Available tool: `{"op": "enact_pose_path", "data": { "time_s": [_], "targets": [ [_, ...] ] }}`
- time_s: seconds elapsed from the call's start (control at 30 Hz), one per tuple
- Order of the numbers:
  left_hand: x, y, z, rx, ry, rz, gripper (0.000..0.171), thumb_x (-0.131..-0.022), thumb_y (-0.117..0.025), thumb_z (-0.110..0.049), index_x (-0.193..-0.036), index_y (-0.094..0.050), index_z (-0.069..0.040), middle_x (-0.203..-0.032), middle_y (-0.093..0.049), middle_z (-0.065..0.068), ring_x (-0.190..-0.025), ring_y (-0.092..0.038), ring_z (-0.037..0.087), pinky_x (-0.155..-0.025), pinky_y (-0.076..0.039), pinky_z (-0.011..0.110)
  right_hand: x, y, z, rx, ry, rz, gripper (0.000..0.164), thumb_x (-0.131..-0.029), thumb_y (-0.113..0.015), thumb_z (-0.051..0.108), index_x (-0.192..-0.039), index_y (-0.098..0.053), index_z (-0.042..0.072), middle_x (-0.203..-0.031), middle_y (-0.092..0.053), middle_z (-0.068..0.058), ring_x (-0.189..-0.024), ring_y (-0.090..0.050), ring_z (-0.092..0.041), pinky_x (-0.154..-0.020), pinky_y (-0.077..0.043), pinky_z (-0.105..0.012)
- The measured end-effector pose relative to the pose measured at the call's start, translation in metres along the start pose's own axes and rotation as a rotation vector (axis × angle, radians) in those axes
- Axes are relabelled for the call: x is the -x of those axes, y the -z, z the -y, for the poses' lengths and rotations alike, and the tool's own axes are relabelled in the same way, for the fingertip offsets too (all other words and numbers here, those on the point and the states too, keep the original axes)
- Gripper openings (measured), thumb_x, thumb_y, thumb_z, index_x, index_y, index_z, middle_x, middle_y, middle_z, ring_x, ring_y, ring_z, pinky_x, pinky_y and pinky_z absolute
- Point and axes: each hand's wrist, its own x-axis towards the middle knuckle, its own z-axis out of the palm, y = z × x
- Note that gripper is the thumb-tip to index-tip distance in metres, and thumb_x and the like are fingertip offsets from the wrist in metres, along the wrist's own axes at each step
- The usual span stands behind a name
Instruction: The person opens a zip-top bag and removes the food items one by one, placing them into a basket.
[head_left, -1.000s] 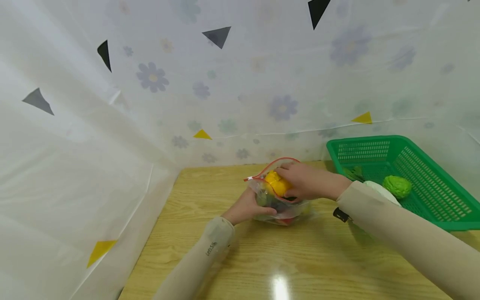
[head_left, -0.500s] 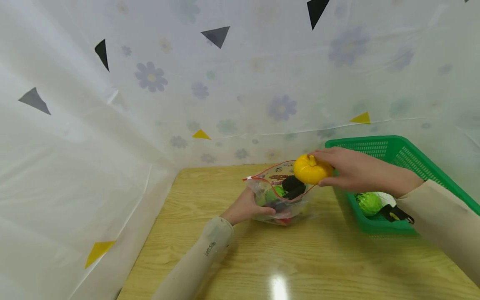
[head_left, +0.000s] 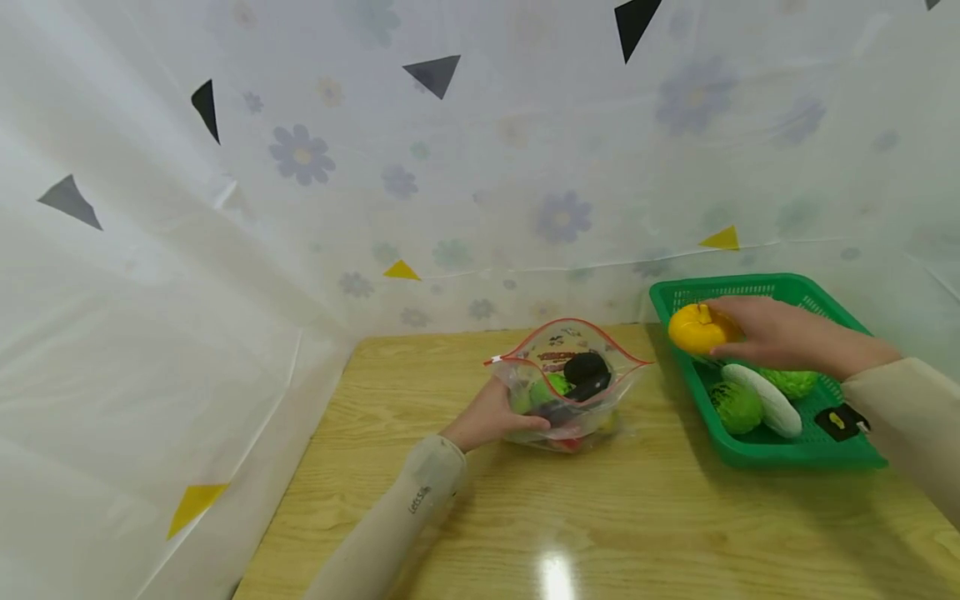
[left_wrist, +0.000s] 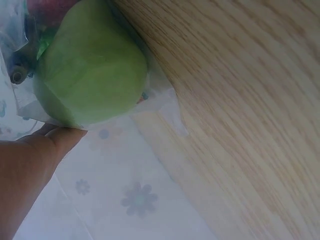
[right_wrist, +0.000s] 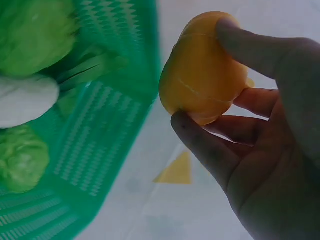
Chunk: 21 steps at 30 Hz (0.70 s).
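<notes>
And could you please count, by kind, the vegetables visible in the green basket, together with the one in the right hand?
Round green heads: 2
White oblong vegetable: 1
Leafy green bunch (partly hidden): 1
Yellow pumpkin, in right hand: 1
Total: 5

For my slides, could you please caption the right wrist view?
Right hand gripping a yellow pumpkin, a green basket of vegetables at frame left.

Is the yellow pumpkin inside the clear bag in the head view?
No, the right grip holds the yellow pumpkin outside the clear bag, to its right and near the green basket.
</notes>
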Motion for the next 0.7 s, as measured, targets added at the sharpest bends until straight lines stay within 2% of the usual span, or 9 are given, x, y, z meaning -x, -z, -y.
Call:
{"op": "enact_pose_path", "data": {
  "time_s": [0.17,0.3,0.4,0.53,0.7],
  "targets": [
    [0.002,0.0,-0.001,-0.009,0.025,0.002,0.094,-0.074,-0.092,-0.031,-0.151,-0.039,-0.021,-0.147,-0.051,-0.005,-0.136,-0.047,0.013,-0.115,-0.038,0.046,-0.004,-0.02,-0.028,0.005,-0.03,0.04,0.064,-0.091,-0.076,0.025,-0.135,-0.05,-0.013,-0.121,-0.064,-0.023,-0.097,-0.062,-0.027,-0.081,-0.053,-0.048],
    [0.003,0.001,0.0,0.017,0.032,0.004,0.099,-0.074,-0.092,-0.025,-0.155,-0.034,-0.023,-0.153,-0.046,-0.002,-0.141,-0.043,0.017,-0.118,-0.034,0.049,-0.009,-0.036,-0.042,-0.011,-0.016,0.077,0.062,-0.087,-0.079,0.024,-0.131,-0.054,-0.013,-0.119,-0.066,-0.022,-0.099,-0.064,-0.03,-0.08,-0.054,-0.047],
    [0.003,0.001,0.0,0.038,0.028,0.008,0.101,-0.074,-0.092,-0.022,-0.156,-0.033,-0.022,-0.156,-0.044,0.003,-0.143,-0.041,0.021,-0.119,-0.031,0.052,-0.013,-0.045,-0.045,-0.038,0.006,0.109,0.058,-0.086,-0.079,0.02,-0.128,-0.057,-0.013,-0.114,-0.067,-0.018,-0.095,-0.063,-0.026,-0.077,-0.054,-0.044],
    [0.004,0.001,-0.001,0.03,0.021,0.013,0.099,-0.075,-0.091,-0.025,-0.156,-0.033,-0.022,-0.154,-0.045,0.002,-0.142,-0.043,0.019,-0.119,-0.031,0.051,-0.017,-0.051,-0.044,-0.057,0.022,0.141,0.051,-0.084,-0.078,0.016,-0.123,-0.06,-0.01,-0.105,-0.068,-0.011,-0.086,-0.058,-0.019,-0.072,-0.051,-0.038],
    [0.004,0.0,-0.001,0.015,0.011,0.017,0.099,-0.076,-0.09,-0.03,-0.157,-0.033,-0.022,-0.155,-0.045,0.002,-0.14,-0.044,0.015,-0.118,-0.034,0.049,-0.019,-0.055,-0.045,-0.021,0.025,0.145,0.053,-0.084,-0.078,0.015,-0.125,-0.058,-0.013,-0.108,-0.068,-0.015,-0.089,-0.061,-0.022,-0.074,-0.053,-0.041]
  ]
}}
